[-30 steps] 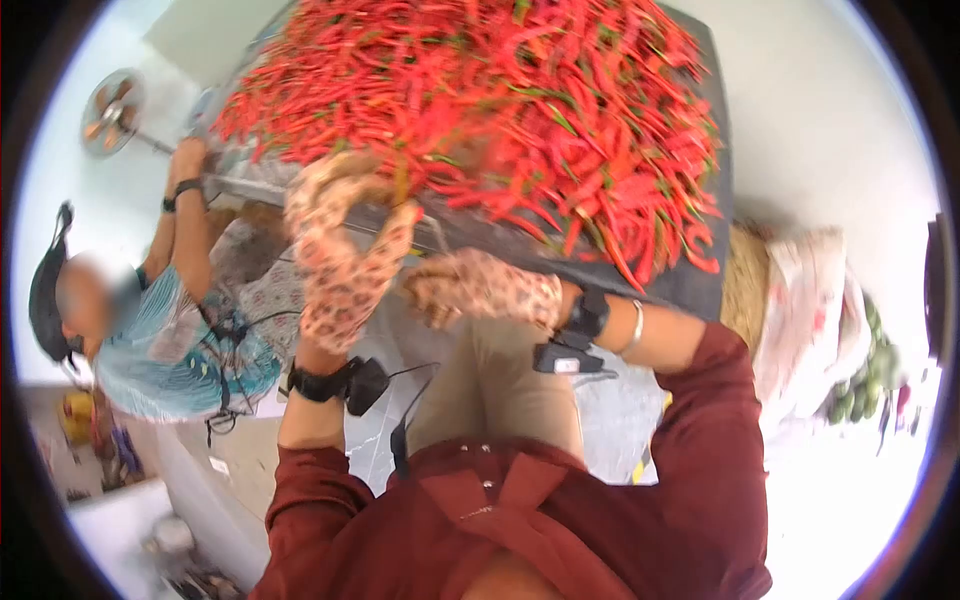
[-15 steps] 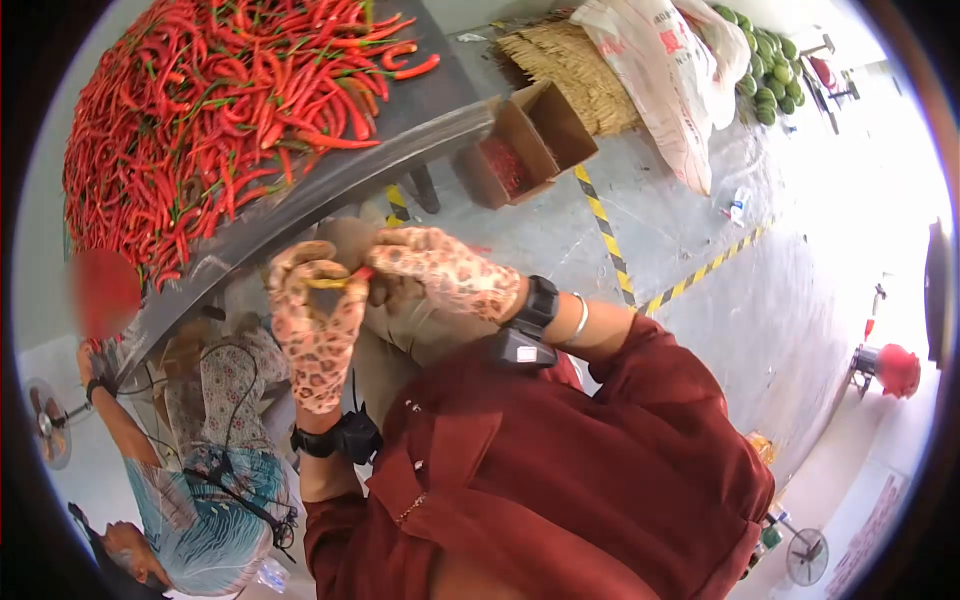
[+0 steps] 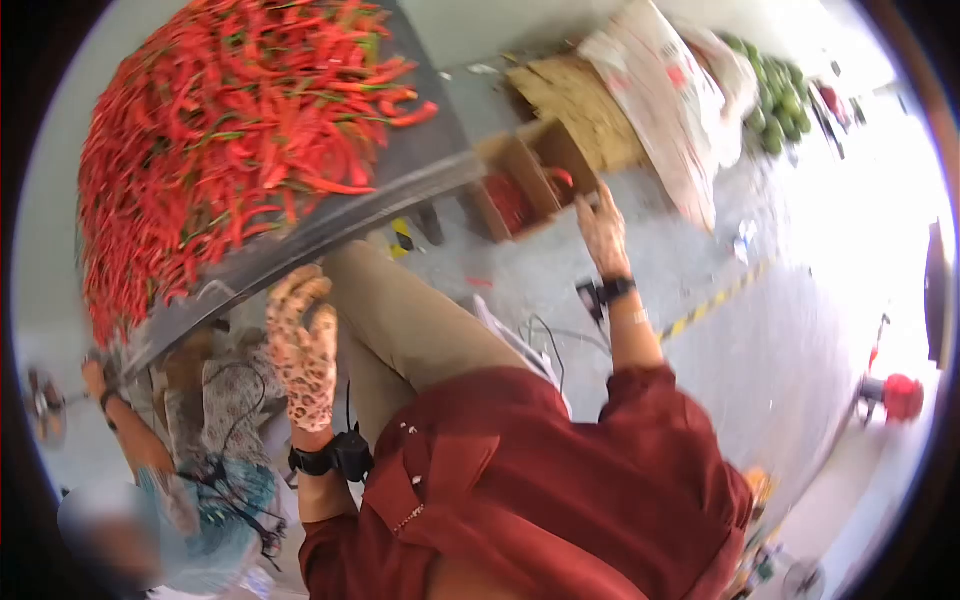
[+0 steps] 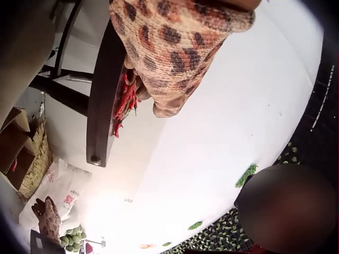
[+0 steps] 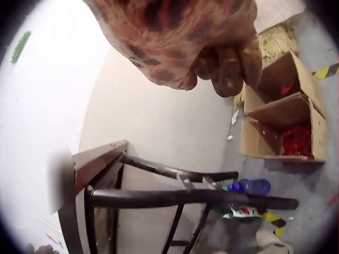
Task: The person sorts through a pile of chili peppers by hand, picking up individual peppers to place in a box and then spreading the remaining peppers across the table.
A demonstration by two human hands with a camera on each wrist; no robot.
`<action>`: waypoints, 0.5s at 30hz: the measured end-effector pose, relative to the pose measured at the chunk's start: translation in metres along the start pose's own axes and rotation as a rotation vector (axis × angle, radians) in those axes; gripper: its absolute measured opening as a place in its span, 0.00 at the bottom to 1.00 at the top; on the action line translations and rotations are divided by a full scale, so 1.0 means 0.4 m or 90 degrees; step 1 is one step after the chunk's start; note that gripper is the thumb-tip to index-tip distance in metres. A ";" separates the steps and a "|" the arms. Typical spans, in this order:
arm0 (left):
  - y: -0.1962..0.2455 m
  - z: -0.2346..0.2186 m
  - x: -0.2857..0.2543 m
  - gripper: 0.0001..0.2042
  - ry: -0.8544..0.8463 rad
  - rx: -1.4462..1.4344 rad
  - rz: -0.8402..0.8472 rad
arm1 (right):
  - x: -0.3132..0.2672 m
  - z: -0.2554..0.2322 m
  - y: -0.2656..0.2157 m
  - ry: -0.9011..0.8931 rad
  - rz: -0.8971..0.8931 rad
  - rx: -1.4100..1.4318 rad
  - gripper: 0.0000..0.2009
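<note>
My right hand (image 3: 603, 232), in a leopard-print glove, reaches out beside a two-part cardboard box (image 3: 572, 148); nothing shows in its relaxed fingers. One red chili (image 3: 560, 177) is at the box's right compartment, just beyond the fingertips. More red chilies (image 3: 508, 198) lie in the left compartment. At the table's near edge, my left hand (image 3: 303, 350), in a matching glove, has loosely bent fingers and nothing visible in them. A big heap of red chilies (image 3: 240, 120) with green stems covers the dark table (image 3: 425, 150). In the right wrist view, the fingers (image 5: 229, 74) hang loosely bent.
Another person (image 3: 140, 440) sits at the table's left with a hand at its edge. Beyond the box are straw matting (image 3: 575, 100), a white sack (image 3: 660, 110) and green melons (image 3: 775, 100). A blue-capped bottle (image 5: 254, 186) stands by the table legs.
The hands were together over the lap with a red chili; now my right hand has swung right to the box and the chili is there. The left stays near the table edge. The view has turned right.
</note>
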State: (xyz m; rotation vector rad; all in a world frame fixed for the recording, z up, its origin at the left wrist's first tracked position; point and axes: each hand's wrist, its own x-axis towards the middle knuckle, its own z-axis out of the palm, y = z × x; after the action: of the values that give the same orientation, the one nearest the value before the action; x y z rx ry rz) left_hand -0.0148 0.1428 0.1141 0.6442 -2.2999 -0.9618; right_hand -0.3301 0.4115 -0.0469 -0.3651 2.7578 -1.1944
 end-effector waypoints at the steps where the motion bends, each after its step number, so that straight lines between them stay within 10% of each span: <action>1: -0.004 -0.009 -0.011 0.11 -0.011 0.029 -0.014 | -0.025 0.009 0.007 -0.024 0.027 0.000 0.25; 5: -0.055 -0.013 -0.045 0.13 0.029 0.023 -0.035 | -0.122 0.070 0.005 -0.191 0.010 0.147 0.14; 15: -0.082 -0.070 0.025 0.12 0.087 0.095 0.033 | -0.140 0.024 -0.542 -0.485 -0.309 0.289 0.10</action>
State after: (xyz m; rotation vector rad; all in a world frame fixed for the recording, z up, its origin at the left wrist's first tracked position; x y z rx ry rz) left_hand 0.0032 0.1028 0.1091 0.6865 -2.2700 -0.7046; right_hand -0.2365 0.2765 0.1053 -1.1790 1.7410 -1.3474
